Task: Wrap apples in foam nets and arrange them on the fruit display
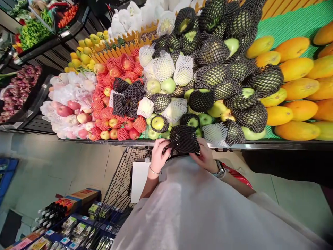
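Observation:
Both my hands hold one fruit wrapped in a black foam net (184,139) close to my chest, at the front edge of a fruit display. My left hand (159,155), with a thin bracelet at the wrist, has its fingers curled on the net's left side. My right hand (205,157), with a wristwatch, grips the net's right and lower side. The fruit inside the net is hidden. Just beyond it lie green apples in black nets (208,80) and in white nets (166,67). My grey shirt (208,211) fills the lower middle.
Red-netted apples (114,104) and bagged red apples (70,107) lie to the left, orange-yellow papayas (296,86) on a green mat to the right. The metal shelf edge (273,146) runs across. A wire shopping cart (122,184) with a white card stands below left, beside shelves of bottles (52,211).

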A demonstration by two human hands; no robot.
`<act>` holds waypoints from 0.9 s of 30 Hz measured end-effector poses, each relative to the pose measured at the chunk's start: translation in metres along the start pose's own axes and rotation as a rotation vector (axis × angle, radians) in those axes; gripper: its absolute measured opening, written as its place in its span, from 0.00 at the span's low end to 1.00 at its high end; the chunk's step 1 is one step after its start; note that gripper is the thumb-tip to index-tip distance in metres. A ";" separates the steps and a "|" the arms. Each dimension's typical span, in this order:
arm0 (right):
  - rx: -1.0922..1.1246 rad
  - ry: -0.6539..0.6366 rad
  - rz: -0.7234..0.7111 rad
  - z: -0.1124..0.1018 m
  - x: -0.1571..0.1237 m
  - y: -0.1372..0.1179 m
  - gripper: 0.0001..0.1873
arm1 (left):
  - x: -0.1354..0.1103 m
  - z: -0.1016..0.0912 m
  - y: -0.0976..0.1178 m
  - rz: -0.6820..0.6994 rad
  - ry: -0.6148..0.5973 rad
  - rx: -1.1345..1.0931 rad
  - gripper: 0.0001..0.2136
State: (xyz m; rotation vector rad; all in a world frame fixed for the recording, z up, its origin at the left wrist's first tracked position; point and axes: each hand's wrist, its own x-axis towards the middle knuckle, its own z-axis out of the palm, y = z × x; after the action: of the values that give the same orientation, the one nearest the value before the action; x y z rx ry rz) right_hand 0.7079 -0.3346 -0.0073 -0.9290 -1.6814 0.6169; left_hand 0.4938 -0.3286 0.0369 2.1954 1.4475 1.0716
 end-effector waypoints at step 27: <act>0.272 0.247 0.277 -0.002 -0.020 0.002 0.19 | -0.016 0.029 0.015 -0.940 -0.068 -1.257 0.20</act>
State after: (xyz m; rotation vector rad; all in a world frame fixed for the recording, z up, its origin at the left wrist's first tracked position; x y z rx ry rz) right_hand 0.7132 -0.3499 -0.0194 -1.0019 -1.2242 0.8560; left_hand 0.5217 -0.3451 0.0198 0.5621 1.0290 1.0243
